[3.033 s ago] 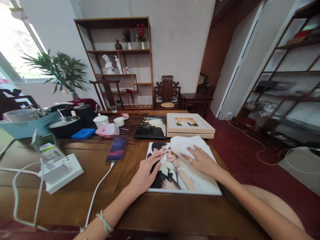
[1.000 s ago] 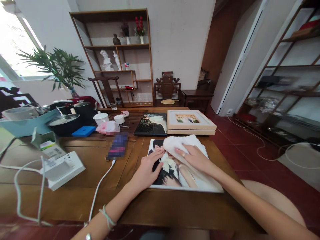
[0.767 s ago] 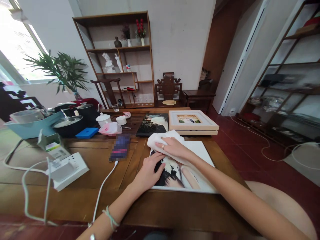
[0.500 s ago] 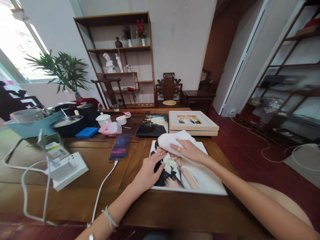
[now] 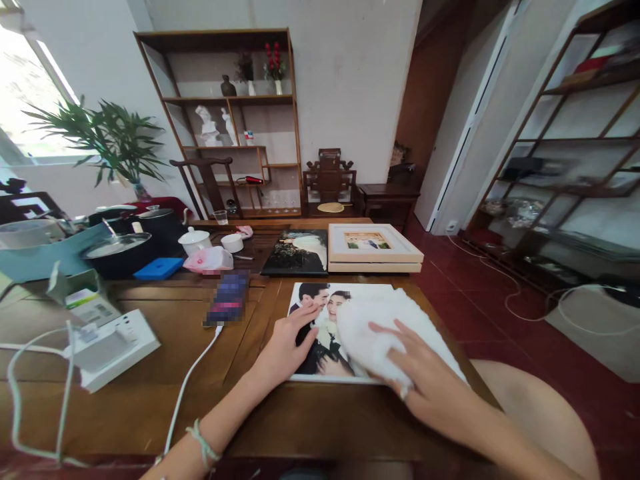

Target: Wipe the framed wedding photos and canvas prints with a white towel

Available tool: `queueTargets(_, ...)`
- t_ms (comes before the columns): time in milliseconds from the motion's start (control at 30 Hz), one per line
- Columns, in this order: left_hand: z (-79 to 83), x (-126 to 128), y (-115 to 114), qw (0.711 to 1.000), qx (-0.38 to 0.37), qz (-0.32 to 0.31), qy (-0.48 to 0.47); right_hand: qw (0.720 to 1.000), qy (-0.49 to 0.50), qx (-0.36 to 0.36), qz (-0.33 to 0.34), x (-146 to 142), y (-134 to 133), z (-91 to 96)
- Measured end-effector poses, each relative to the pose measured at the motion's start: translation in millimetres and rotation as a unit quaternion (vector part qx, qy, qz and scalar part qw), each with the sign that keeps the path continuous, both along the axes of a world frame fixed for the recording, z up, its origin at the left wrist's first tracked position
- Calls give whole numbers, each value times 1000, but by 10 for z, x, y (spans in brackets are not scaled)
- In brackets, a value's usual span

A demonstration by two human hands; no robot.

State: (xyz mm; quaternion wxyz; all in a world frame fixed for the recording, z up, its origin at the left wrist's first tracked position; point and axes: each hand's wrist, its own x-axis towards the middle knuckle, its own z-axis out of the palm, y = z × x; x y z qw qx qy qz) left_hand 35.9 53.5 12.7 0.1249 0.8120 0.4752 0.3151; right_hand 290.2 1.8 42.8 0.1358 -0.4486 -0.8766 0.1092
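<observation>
A large photo print of a couple, with a white edge, lies flat on the wooden table in front of me. My left hand rests on its left part, fingers stretched out and holding nothing. A fluffy white cloth covers the right part of the photo. Pressed onto this cloth, my right hand grips it with spread, bent fingers. The photo's right edge is partly hidden under cloth and hand.
Behind the photo lie a dark picture panel and a light wooden picture frame. To the left are a phone on a white cable, a white box, a blue box and a lidded pan. A round stool stands at right.
My right hand has moved the white cloth from the photo's upper middle down and to the right, uncovering the two faces. My left hand stays on the photo's left side.
</observation>
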Motion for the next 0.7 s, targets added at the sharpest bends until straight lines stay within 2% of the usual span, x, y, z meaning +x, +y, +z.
queueTargets(100,-21,-5,13,1000,4,0,0,995,-8,-47,90,-29,-378,118)
queueTargets(167,-25,-7,21,1000,5,-2,1,990,2,-92,108,-18,-434,172)
queueTargets(200,-24,-8,23,1000,5,-2,2,989,11,-115,94,-3,-398,182)
queueTargets(333,-12,-12,14,1000,7,-2,10,985,51,-164,-22,87,67,130)
queueTargets(433,-4,-14,1,1000,8,-4,16,985,83,-129,-85,140,548,78)
queueTargets(533,4,-11,-5,1000,5,-2,14,984,122,-86,-96,156,939,57)
queueTargets(633,8,-3,-6,1000,3,4,5,983,135,-59,-110,135,1127,26)
queueTargets(700,6,2,-3,1000,0,8,-1,983,132,-50,-121,102,1103,-11)
